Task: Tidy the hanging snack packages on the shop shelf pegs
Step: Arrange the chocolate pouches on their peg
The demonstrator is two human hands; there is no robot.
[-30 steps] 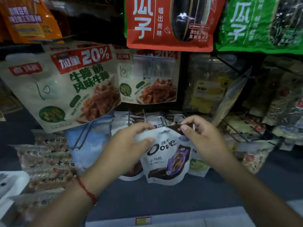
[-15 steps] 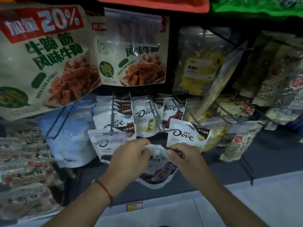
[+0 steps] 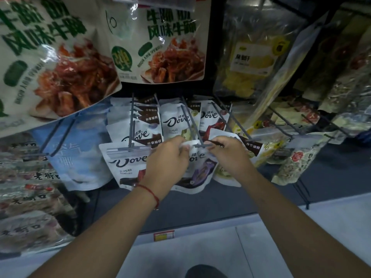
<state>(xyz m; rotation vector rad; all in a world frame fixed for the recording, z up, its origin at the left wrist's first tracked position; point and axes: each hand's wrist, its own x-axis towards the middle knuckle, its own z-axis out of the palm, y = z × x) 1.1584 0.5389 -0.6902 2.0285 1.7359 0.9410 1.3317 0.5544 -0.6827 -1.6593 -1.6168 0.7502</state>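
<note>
**Two hands, one little bag, one peg**

Dark shop shelves fill the wall, with snack bags hanging from thin metal pegs in rows.

Far left, a big pale bag with green words and a picture of red meat hangs up high. Under it hangs a light blue bag, and lower on the left are clear packs of brown snacks.

Next comes a second meat bag, up high too. Below it hang white chocolate bags in rows. One white bag sits at the front of the left peg.

In the middle, both hands are up at the tip of the middle peg. The left hand, with a red string on its wrist, pinches the top left corner of a small white bag with a purple picture. The right hand pinches the top right corner. The fingers of both are curled tight on the bag's top edge. The top of the bag is right at the end bar of the peg. I cannot tell if the peg goes through its hole.

Just behind the right hand hangs another white bag with a green picture.

To the right is a clear bag with yellow pieces, then more shiny bags on slanted pegs.

Down low is a pale floor.
</note>
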